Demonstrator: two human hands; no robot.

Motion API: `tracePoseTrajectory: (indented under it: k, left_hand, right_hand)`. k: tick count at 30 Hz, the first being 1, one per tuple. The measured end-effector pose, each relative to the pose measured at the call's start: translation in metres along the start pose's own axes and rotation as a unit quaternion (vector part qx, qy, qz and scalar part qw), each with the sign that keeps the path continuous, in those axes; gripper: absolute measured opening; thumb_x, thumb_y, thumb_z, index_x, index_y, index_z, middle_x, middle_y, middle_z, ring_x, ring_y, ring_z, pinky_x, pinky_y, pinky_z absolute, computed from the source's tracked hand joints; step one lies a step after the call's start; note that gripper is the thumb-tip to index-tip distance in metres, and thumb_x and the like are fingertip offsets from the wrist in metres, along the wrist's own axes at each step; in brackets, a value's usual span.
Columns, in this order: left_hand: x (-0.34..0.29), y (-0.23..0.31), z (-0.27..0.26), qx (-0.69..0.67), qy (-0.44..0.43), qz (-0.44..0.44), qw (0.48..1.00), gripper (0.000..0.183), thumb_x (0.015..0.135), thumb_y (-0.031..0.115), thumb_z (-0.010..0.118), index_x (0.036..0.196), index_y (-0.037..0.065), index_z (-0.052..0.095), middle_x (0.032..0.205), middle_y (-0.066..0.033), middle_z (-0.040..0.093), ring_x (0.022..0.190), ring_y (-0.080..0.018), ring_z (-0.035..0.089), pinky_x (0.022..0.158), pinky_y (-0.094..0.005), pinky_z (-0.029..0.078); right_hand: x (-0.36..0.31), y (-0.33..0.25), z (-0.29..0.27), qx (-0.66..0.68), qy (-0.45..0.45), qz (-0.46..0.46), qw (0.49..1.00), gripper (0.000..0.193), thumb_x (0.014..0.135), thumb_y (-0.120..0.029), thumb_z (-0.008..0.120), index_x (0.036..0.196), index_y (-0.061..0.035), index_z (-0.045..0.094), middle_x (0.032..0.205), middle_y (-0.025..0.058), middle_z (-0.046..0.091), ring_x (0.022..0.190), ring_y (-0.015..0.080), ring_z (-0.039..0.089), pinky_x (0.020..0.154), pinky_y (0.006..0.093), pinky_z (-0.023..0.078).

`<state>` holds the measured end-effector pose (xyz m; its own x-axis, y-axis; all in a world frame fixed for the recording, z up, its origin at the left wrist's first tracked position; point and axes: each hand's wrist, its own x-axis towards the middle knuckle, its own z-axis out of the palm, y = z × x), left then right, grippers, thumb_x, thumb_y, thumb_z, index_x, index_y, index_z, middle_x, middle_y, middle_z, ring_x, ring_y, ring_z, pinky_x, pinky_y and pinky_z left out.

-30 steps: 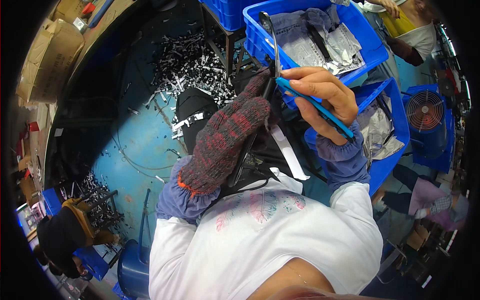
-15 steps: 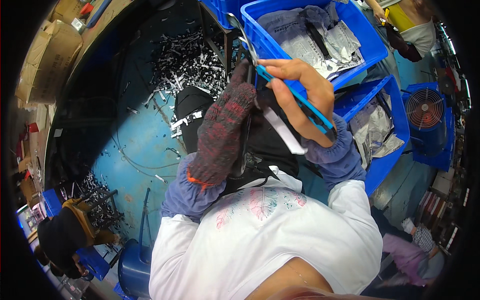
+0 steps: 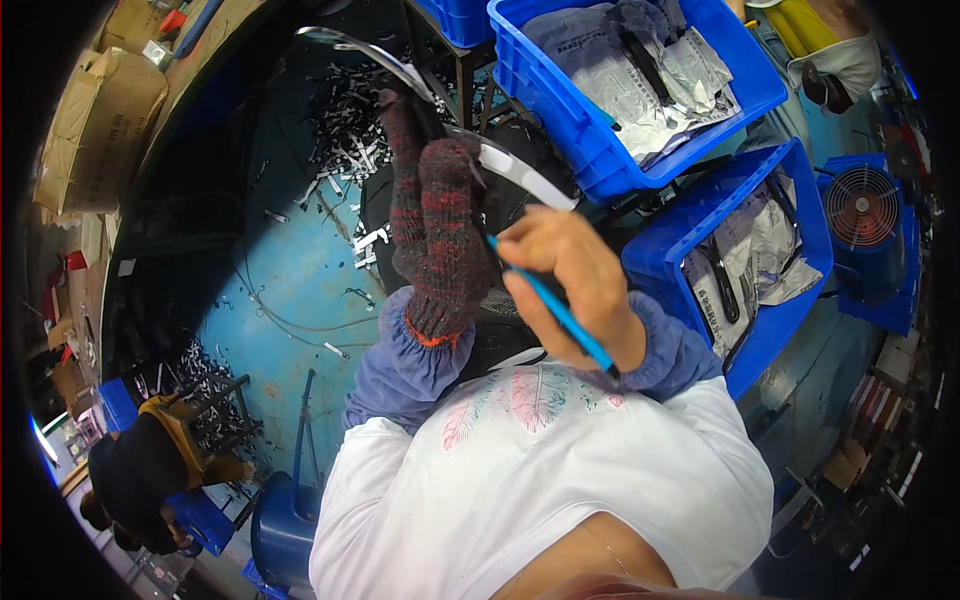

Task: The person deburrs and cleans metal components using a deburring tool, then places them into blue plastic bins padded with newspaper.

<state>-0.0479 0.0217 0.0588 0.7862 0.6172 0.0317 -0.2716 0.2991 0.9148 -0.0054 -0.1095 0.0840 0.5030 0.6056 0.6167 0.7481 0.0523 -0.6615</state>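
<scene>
My left hand, in a dark grey and red knitted glove, is closed round a long curved black plastic part with a glossy edge. The part's upper end sticks out past the fingertips, above the lap. A white strip curves out on the right side of the glove; whether it is attached to the part I cannot tell. My bare right hand grips a slim blue utility knife between thumb and fingers, close beside the glove. Its tip lies near the glove's edge, and no blade shows.
A large blue crate with paper-wrapped black parts stands ahead right, a second blue crate nearer. Black and white scraps litter the floor. A fan stands far right. Other people are at lower left and upper right.
The curved part has swung to the left in my left hand, its tip now farther left. My right hand has moved down and slightly left with the knife, away from the part's upper end.
</scene>
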Motion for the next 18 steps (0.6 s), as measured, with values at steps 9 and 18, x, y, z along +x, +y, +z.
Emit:
tracePoseTrajectory:
  k: [9,18]
  left_hand:
    - [0.005,0.013,-0.002,-0.167,0.091,-0.035,0.981,0.052,0.100,0.025,0.050,0.145,0.003,0.036,0.117,-0.0155,0.058,0.089,-0.0176,0.058,0.079,-0.0298,0.052]
    - [0.010,0.011,0.003,-0.284,0.045,-0.176,0.942,0.039,0.097,0.037,0.056,0.113,0.001,0.056,0.095,-0.0108,0.059,0.075,-0.0176,0.057,0.064,-0.0274,0.050]
  right_hand:
    - [-0.029,0.002,0.006,0.134,-0.101,-0.049,0.985,0.052,0.073,0.017,0.070,0.116,0.0038,0.045,0.098,0.0185,0.048,0.119,0.0534,0.052,0.087,0.0449,0.053]
    - [0.006,0.019,-0.024,0.193,-0.075,-0.030,0.978,0.031,0.077,0.000,0.074,0.106,0.0003,0.064,0.099,0.0161,0.068,0.083,0.0289,0.066,0.072,0.0344,0.055]
